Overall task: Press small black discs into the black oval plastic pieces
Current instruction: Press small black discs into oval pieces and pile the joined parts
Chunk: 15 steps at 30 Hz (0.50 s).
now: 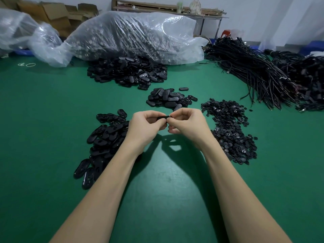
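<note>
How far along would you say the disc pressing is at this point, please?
Done: possibly the pile of ovals by the left forearm, though seated discs can't be confirmed. In hand: the left hand and right hand pinch one oval piece between them. Left: the heap of loose discs, the small oval pile and the larger one behind.

Clear plastic bag (pixel 136 37) and black cables (pixel 254 71) on green table (pixel 35 111).

- You hold one black oval piece (pixel 164 117) edge-on above the green table (pixel 52 120).
- Small black discs (pixel 231 130) lie heaped on that table, right of it.
- More oval pieces (pixel 103 139) are piled left; another pile (pixel 168 98) lies beyond.
</note>
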### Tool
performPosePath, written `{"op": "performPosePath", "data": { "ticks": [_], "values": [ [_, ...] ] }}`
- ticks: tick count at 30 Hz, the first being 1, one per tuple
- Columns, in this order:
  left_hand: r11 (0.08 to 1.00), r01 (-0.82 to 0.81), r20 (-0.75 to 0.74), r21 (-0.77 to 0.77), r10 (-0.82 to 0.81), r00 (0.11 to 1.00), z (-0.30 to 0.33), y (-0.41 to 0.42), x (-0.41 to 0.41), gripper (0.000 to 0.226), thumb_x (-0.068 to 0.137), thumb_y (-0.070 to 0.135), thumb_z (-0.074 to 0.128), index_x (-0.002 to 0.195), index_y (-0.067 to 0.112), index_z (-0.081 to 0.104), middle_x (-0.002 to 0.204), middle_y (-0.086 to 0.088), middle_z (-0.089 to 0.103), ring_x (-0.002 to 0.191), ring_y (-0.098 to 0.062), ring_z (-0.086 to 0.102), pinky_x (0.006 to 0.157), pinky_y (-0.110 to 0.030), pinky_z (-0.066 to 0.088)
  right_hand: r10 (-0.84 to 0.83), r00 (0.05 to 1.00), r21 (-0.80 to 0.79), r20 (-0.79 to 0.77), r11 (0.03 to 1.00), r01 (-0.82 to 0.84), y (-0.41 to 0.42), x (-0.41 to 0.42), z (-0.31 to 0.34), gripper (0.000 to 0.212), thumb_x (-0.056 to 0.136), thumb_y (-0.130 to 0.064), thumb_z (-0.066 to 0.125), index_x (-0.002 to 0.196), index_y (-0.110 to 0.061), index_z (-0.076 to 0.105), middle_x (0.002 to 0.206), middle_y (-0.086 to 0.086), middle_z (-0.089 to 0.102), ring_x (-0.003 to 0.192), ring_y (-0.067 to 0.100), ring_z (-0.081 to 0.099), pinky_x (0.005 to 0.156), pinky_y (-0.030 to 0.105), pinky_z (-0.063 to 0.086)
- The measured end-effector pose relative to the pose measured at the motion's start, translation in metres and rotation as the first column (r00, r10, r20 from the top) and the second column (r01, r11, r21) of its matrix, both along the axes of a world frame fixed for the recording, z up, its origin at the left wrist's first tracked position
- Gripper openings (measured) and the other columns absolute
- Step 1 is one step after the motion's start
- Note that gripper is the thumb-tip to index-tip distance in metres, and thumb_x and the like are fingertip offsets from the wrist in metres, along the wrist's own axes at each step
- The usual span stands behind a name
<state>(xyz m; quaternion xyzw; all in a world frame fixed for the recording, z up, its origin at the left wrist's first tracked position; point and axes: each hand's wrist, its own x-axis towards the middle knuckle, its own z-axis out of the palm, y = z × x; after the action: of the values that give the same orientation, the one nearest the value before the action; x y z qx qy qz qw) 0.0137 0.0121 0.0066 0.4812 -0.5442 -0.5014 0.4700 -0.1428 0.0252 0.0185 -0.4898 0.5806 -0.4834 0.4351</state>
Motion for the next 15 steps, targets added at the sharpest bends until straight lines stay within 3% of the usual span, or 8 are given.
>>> {"op": "performPosePath", "data": {
  "ticks": [5,8,10,13,15],
  "values": [
    [0.999,0.044,-0.127,0.027,-0.04,0.991,0.005,-0.001,0.005,0.012,0.088,-0.002,0.073,0.096,0.006,0.077,0.085,-0.009,0.079,0.08,-0.019,0.077,0.073,-0.016,0.056,0.132,0.971,0.01,0.198,0.991,-0.137,0.001,-0.011,0.004,0.006,0.09,-0.002,0.075,0.095,-0.001,0.073,0.076,0.007,0.075,0.072,0.016,0.073,0.069,0.024,0.06],
    [0.999,0.036,-0.12,0.023,-0.033,0.992,0.005,-0.002,0.003,0.012,0.089,-0.001,0.073,0.095,0.008,0.076,0.086,-0.01,0.078,0.079,-0.019,0.076,0.074,-0.018,0.058,0.149,0.966,0.022,0.21,0.987,-0.157,-0.001,-0.015,0.005,0.006,0.089,-0.003,0.076,0.095,-0.002,0.074,0.077,0.006,0.075,0.072,0.015,0.073,0.069,0.023,0.06],
    [0.998,0.035,-0.122,0.057,-0.028,0.992,0.004,-0.001,0.001,0.017,0.09,0.008,0.075,0.105,0.012,0.072,0.096,-0.01,0.077,0.081,-0.019,0.077,0.077,-0.024,0.06,0.118,0.979,0.043,0.164,0.991,-0.127,-0.006,-0.016,0.006,0.006,0.089,-0.006,0.077,0.095,-0.005,0.075,0.08,0.005,0.077,0.071,0.014,0.073,0.067,0.023,0.059],
    [1.0,-0.015,0.089,0.02,0.013,0.996,0.002,-0.002,-0.001,0.043,0.088,0.034,0.078,0.126,0.028,0.06,0.113,0.008,0.068,0.085,-0.012,0.076,0.08,-0.029,0.059,-0.05,0.998,0.028,0.05,0.998,0.049,-0.028,-0.022,0.009,0.005,0.09,-0.009,0.076,0.089,-0.013,0.075,0.077,0.001,0.076,0.06,0.008,0.068,0.059,0.019,0.056],
    [0.995,-0.021,0.22,-0.096,0.042,0.975,0.004,-0.001,-0.003,0.036,0.088,0.039,0.076,0.121,0.03,0.063,0.109,0.016,0.067,0.088,-0.005,0.072,0.08,-0.028,0.058,-0.149,0.987,0.019,-0.059,0.988,0.15,-0.053,-0.026,0.012,0.009,0.091,-0.009,0.074,0.086,-0.016,0.075,0.078,0.004,0.074,0.053,0.008,0.062,0.06,0.021,0.056]
  ]
}}
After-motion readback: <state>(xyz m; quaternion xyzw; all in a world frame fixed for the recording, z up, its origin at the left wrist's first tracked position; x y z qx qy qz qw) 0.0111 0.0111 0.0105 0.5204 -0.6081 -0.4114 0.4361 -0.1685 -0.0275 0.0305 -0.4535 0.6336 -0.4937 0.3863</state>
